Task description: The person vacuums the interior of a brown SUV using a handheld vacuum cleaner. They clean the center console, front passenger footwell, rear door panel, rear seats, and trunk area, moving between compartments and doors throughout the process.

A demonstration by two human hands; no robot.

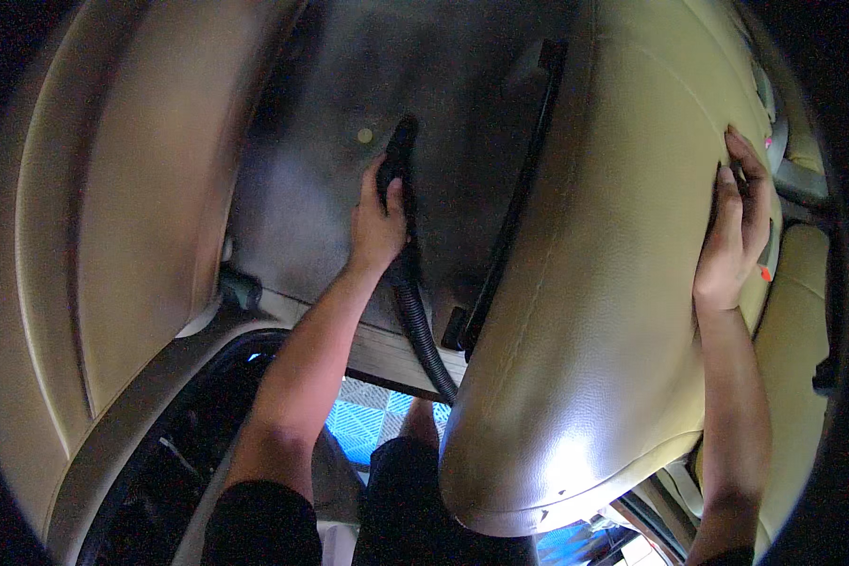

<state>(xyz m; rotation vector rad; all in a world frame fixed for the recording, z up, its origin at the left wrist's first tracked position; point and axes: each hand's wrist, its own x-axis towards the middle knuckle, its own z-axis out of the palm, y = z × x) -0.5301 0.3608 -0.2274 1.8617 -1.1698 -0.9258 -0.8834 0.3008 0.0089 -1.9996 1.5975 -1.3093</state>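
My left hand (382, 212) grips a black vacuum cleaner nozzle (401, 145), whose tip lies against the dark carpeted floor (304, 170) of a car. From the nozzle a black corrugated hose (421, 332) runs down towards the door sill. At the right, my right hand (736, 226) rests on the tan leather car seat (608, 233), its fingers bent and slightly apart, with nothing seen in it. A small pale round spot shows on the carpet beside the nozzle.
A black metal seat rail (516, 205) runs along the seat's near side. On the left stands a tan leather seat back (148, 212). The door sill (375, 354) crosses below, with blue and grey floor tiles (357, 424) outside. A red buckle button (765, 273) shows beyond my right hand.
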